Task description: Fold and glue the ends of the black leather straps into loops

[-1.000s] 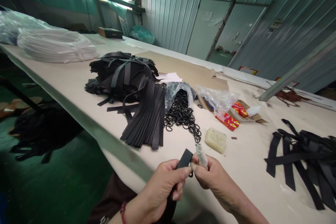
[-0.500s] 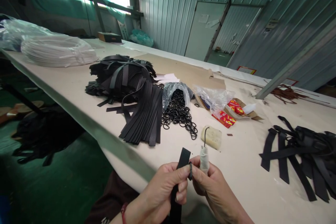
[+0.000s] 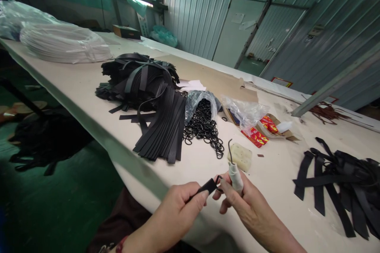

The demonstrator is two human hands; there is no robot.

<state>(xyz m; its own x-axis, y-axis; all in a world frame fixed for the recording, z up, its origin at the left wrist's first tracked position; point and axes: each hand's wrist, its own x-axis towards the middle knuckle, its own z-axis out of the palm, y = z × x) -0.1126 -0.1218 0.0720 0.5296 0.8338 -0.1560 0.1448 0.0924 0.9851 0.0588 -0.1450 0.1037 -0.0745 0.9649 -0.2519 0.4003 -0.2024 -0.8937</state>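
Note:
My left hand (image 3: 184, 204) pinches a black strap (image 3: 208, 186) near its end, between thumb and fingers. In my right hand (image 3: 237, 194) are a small black metal ring (image 3: 219, 181), held at the fingertips against the strap's end, and a white-wrapped tool (image 3: 235, 176) with a thin bent metal tip, which points up from between the fingers. Whether the ring is threaded on the strap I cannot tell. Beyond my hands, a pile of black rings (image 3: 203, 121) spills from a clear bag, beside a fan of black straps (image 3: 163, 128).
A yellowish block (image 3: 241, 157) lies just past the tool. Behind it are red packets (image 3: 255, 136) and clear plastic. More black straps (image 3: 347, 182) lie at the right. A white coil (image 3: 63, 43) sits at the far left, and a slanted metal post (image 3: 335, 81) stands at the right.
The strap has tipped from upright to slanting, its end now toward my right hand. The ring has moved from beside my left thumb to the strap's end. The view has shifted slightly.

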